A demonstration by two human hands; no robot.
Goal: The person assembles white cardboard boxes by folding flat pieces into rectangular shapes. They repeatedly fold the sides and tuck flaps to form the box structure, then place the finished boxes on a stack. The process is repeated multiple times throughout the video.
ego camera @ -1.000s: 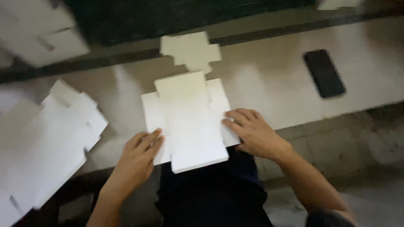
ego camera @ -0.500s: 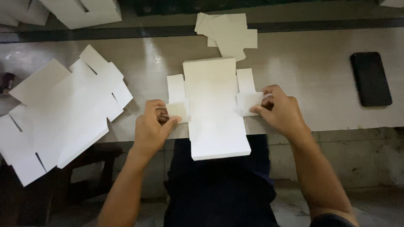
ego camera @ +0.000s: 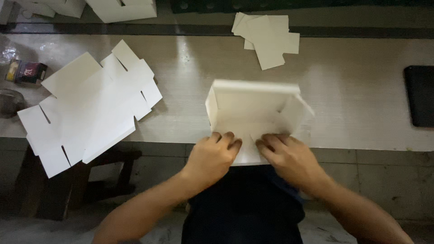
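A white cardboard box blank (ego camera: 253, 108) lies at the near edge of the pale table (ego camera: 190, 68), partly folded: its far wall and both side walls stand up. My left hand (ego camera: 212, 156) and my right hand (ego camera: 285, 156) sit side by side on its near flap, fingers pressing the card down over the table edge. Both hands grip the same piece.
A stack of flat white box blanks (ego camera: 86, 106) overhangs the table's left edge. Smaller white card pieces (ego camera: 266, 34) lie at the far middle. A dark phone (ego camera: 420, 95) rests at the right; a small packet (ego camera: 27, 71) sits at the far left. More white blanks (ego camera: 122, 9) lie at the top.
The flat blank has been folded up: its far and side walls now stand. Both hands moved from the side flaps inward to the near flap.
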